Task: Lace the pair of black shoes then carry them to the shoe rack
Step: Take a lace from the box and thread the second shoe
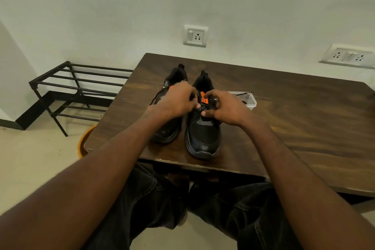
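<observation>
Two black shoes stand side by side on the dark wooden table [294,119], toes toward me. The right shoe [204,136] has an orange tongue label showing between my hands. The left shoe [170,128] is partly hidden under my left wrist. My left hand [176,101] and my right hand [225,107] both hover over the right shoe's lacing area, fingers curled and pinching the black lace there. A loose lace end trails off the left shoe's side.
A clear plastic container [246,99] holding a black lace sits right of the shoes. A black metal shoe rack [77,87] stands on the floor to the table's left. An orange tub [84,142] peeks out beneath the table's left corner. Wall sockets are behind.
</observation>
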### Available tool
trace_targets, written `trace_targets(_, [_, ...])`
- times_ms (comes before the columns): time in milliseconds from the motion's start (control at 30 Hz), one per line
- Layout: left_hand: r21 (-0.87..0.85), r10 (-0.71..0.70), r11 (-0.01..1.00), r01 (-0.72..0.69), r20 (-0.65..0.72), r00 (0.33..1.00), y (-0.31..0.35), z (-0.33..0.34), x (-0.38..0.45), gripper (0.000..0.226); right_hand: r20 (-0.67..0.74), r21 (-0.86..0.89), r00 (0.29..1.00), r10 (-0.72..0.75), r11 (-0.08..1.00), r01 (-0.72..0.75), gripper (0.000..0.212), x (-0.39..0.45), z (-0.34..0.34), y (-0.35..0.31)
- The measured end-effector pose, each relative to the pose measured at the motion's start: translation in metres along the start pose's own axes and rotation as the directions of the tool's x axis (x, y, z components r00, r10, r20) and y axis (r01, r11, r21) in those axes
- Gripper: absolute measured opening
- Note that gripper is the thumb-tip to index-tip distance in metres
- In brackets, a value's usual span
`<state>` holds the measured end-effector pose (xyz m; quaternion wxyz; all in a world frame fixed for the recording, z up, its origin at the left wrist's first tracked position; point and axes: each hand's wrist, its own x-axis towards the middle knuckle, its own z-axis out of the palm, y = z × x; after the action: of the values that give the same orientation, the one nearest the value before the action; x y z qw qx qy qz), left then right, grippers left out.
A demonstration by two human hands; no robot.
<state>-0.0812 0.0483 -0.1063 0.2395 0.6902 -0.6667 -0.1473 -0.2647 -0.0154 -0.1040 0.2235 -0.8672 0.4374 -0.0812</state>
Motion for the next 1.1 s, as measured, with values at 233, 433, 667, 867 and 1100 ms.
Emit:
trace_targets(233, [-0.802,-0.201,0.597,-0.005,-0.156,0.967,0.014,-0.029,0.007,0.02,0.021,-0.019,1.0,-0.002,1.0,0.003,0.069,0.003,0.001,0.007])
trace_targets(433, [-0.237,-0.1,0.968,0.086,-0.046,0.994,0.006,-0.008,0.002,0.021,0.052,-0.039,0.999,0.006,0.999,-0.004,0.078,0.001,-0.001,0.003])
trace_targets(667, [0.014,-0.004,1.0,0.004,-0.006,1.0,0.003,-0.002,0.001,0.016,0.011,-0.055,1.0,0.02,0.998,-0.02,0.069,0.001,-0.002,0.0])
trace_targets(867, [0.073,0.052,0.996,-0.056,0.062,0.997,0.002,-0.004,0.006,0.022,0.008,-0.073,1.0,0.01,0.997,-0.01,0.064,-0.006,-0.007,-0.004])
trace_targets(1100, [0.033,0.055,0.998,-0.057,0.055,0.997,-0.01,-0.005,0.008,0.019,-0.003,-0.009,0.998,0.059,0.998,-0.059,0.045,-0.01,-0.007,-0.011])
